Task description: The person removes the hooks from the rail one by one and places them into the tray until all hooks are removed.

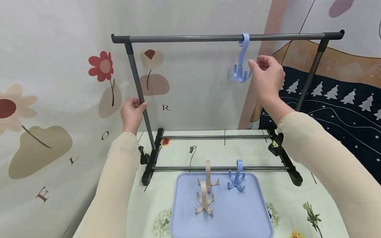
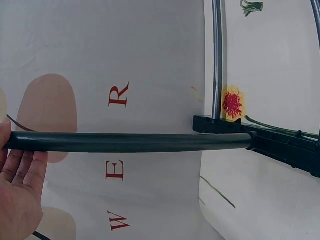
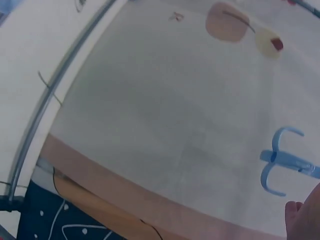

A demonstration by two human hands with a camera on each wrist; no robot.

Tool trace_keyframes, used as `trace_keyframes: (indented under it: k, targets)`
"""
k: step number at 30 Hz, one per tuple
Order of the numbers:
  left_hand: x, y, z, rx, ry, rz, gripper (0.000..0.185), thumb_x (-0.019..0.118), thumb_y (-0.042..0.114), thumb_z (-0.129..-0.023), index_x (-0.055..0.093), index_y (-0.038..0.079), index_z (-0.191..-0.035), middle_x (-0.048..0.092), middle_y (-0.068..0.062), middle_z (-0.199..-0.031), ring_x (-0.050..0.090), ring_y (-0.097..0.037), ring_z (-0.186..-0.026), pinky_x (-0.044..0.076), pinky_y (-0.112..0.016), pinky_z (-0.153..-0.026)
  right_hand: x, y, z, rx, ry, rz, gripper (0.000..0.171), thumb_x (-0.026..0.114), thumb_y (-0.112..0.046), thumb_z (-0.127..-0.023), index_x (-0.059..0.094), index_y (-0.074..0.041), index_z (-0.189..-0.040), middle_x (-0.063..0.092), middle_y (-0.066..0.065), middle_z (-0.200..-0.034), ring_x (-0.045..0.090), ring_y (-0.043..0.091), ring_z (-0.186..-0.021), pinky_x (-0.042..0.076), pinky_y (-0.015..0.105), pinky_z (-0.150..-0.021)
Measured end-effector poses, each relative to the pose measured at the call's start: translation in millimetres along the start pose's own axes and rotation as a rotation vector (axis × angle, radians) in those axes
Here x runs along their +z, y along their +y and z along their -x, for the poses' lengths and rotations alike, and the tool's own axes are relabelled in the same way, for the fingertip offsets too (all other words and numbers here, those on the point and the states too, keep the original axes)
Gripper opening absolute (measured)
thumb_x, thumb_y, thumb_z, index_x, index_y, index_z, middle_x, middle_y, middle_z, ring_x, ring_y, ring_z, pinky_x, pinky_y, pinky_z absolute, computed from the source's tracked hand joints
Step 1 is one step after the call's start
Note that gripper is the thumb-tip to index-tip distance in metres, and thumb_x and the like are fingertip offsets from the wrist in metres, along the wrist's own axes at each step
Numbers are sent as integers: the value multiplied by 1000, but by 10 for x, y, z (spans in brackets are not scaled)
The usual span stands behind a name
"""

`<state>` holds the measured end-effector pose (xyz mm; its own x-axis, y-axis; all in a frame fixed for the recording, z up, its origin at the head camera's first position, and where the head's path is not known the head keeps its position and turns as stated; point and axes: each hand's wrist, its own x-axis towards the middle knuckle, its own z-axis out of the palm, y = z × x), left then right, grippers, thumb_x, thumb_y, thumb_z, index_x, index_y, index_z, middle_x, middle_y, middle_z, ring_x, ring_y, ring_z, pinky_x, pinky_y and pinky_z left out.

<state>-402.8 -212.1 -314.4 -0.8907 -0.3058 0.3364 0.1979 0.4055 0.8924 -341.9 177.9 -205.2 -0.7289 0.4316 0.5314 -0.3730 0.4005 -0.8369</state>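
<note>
A table covered by a pale cloth printed with flowers (image 1: 285, 216) carries a small black and grey garment rack (image 1: 153, 157), whose two feet and low crossbars rest on the cloth. In front of the rack lies a light blue rectangular tray (image 1: 249, 222). On the tray stand two beige multi-prong hooks (image 1: 205, 192) close together and one blue multi-prong hook (image 1: 236, 177) to their right.

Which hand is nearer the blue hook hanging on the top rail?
Right. The right hand is just beside the hanging blue hook, fingers curled next to its prongs. The left hand grips the rack's left upright post, far to the side.
</note>
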Motion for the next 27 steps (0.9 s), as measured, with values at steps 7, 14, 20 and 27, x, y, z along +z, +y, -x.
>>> trace_keyframes:
  k: [7, 14, 20, 27]
  targets:
    - [-15, -7, -5, -1, -1, -4, 31, 66, 23, -97, 60, 1, -119, 63, -12, -111, 57, -23, -101, 45, -39, -91, 126, -84, -137, 18, -18, 47, 46, 66, -37, -95, 61, -9, -132, 61, 11, -127, 54, 15, -112, 45, 23, -97]
    - [-12, 1, -13, -3, -3, 3, 31, 66, 24, -97, 60, 2, -119, 63, -12, -111, 57, -23, -101, 45, -39, -91, 250, -115, -176, 76, -64, 124, 52, 67, -42, -94, 59, -9, -133, 59, 8, -123, 53, 14, -105, 50, 29, -93]
    - [3, -10, -26, -4, -2, 0, 31, 66, 24, -97, 61, 2, -118, 63, -11, -110, 57, -23, -101, 45, -38, -91, 333, -107, -190, 76, -54, 149, 50, 68, -41, -93, 62, -8, -129, 59, 7, -118, 52, 13, -102, 49, 28, -88]
    - [5, -16, -30, -11, 0, -2, 31, 66, 24, -97, 60, 3, -119, 63, -12, -111, 57, -23, -102, 45, -39, -93, 396, -109, -197, 83, -41, 147, 43, 67, -39, -94, 65, -8, -125, 64, 8, -115, 56, 15, -102, 49, 27, -92]
